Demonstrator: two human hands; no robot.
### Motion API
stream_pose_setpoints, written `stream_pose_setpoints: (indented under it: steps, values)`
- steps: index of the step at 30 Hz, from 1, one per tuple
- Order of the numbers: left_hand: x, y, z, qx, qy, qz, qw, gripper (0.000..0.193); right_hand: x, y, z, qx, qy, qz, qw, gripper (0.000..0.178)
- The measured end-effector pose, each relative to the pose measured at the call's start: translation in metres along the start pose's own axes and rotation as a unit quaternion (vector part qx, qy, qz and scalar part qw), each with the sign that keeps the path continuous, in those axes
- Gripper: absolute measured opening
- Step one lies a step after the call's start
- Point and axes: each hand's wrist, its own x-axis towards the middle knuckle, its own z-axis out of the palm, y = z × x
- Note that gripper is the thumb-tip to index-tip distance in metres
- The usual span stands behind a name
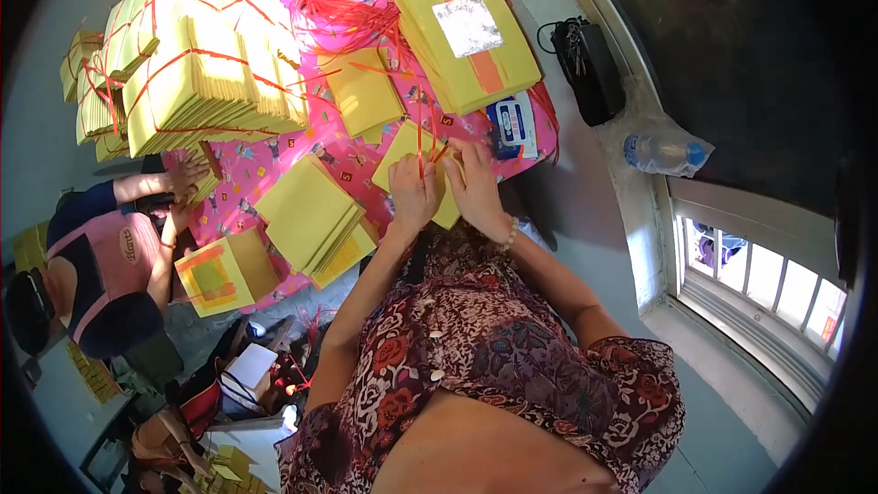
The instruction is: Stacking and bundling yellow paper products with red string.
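Observation:
At the near edge of the pink-covered table, both my hands are over a small yellow paper stack [402, 144]. Thin red string [428, 110] runs up from between them. My left hand [413, 190] is closed, its thumb and fingers pinching the string. Close beside it, my right hand [475, 185] has its fingertips drawn together on the string at the top of the stack. The hands partly hide the stack.
A larger yellow paper pile [471, 73] lies ahead, near a blue-and-white packet [515, 128]. Loose red strings [352, 18] spread behind. Tied yellow bundles [197, 82] rise at the far left. A co-worker's hand [187, 174] works at left. A plastic bottle [658, 154] lies on the right-hand ledge.

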Motion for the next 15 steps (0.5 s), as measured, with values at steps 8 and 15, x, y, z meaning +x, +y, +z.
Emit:
stream_pose_setpoints:
  steps: [8,15]
  values:
    - [-0.001,-0.005,-0.005,-0.022,-0.017,-0.009,1.000,0.019,0.030,0.016,0.021,0.096,0.024,0.022,0.995,0.017]
    - [-0.031,-0.015,-0.014,-0.114,0.043,-0.009,0.992,0.021,0.027,0.015,0.023,0.005,0.069,-0.009,0.998,0.014]
